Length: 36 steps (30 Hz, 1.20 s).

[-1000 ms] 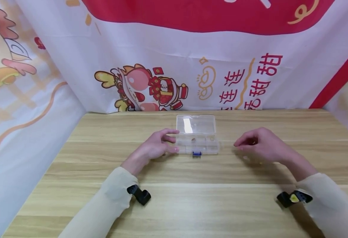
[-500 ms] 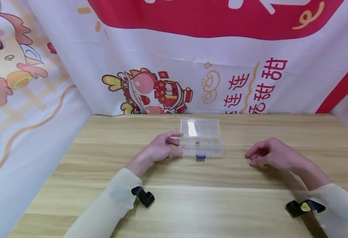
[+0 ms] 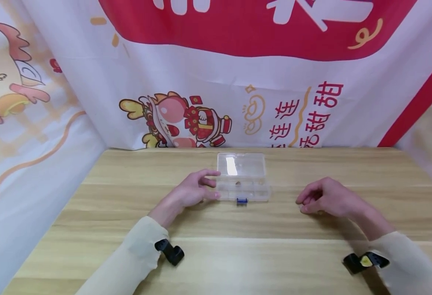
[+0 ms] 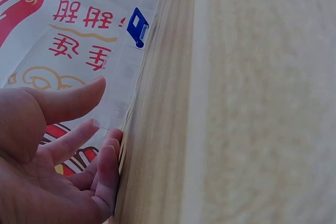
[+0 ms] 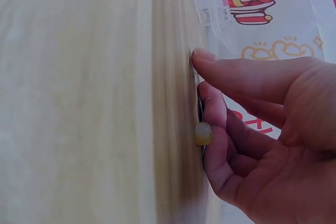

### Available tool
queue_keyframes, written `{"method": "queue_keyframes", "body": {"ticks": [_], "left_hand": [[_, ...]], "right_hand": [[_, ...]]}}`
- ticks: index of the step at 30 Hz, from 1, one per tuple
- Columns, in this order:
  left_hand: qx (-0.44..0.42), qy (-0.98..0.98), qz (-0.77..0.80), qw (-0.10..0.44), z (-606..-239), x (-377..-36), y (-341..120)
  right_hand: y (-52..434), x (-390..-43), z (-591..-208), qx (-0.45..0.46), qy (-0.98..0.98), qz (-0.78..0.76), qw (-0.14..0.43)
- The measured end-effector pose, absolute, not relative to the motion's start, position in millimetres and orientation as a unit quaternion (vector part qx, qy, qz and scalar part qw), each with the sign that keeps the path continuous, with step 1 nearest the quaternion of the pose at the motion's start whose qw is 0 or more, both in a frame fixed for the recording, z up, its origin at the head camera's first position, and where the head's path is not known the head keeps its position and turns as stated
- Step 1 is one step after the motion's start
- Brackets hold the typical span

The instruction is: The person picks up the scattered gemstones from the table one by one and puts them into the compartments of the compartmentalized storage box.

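A clear plastic compartment box (image 3: 251, 197) stands on the table with its lid raised at the back and a blue latch (image 3: 242, 201) at its front. My left hand (image 3: 193, 189) rests at the box's left side, thumb by the front corner and index finger by the hinge, fingers relaxed. To the right of the box, my right hand (image 3: 328, 198) is low over the table. Its thumb and index finger pinch a tiny pale bead (image 3: 300, 207). A yellow-and-white bead (image 5: 203, 134) lies beside the other curled fingers in the right wrist view.
A small brown piece (image 3: 238, 183) lies in a back compartment of the box. The wood-grain table (image 3: 238, 262) meets a printed cloth (image 3: 201, 73) behind it, and another cloth (image 3: 53, 164) hangs on the left.
My right hand has come down to the table, and its fingertips have drawn together at the small beads. The left hand stays at the box. The head view has shifted slightly.
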<state>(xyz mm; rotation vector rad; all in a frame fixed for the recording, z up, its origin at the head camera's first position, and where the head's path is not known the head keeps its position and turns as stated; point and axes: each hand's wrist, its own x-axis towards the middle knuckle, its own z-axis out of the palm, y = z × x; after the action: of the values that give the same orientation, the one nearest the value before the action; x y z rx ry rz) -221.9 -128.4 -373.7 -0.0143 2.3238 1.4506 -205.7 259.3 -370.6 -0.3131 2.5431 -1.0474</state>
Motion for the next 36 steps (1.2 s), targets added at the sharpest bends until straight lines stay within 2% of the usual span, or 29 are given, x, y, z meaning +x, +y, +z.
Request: {"method": "queue_keyframes", "body": {"ticks": [14,19,28,36], "left_hand": [[-0.006,0.835,0.516,0.193,-378,-217,-133],[-0.002,0.832,0.520,0.194,-377,-217,-131],[0.000,0.830,0.521,0.197,-376,-220,-130],[-0.003,0.830,0.521,0.200,-374,-221,-131]], "right_hand": [[251,-200,-375,-0.138,0.902,-0.372,0.171],[248,-200,-371,-0.115,0.906,-0.372,0.165],[230,-202,-353,-0.115,0.919,-0.363,0.103],[196,-206,-344,-0.120,0.904,-0.406,0.058]]}}
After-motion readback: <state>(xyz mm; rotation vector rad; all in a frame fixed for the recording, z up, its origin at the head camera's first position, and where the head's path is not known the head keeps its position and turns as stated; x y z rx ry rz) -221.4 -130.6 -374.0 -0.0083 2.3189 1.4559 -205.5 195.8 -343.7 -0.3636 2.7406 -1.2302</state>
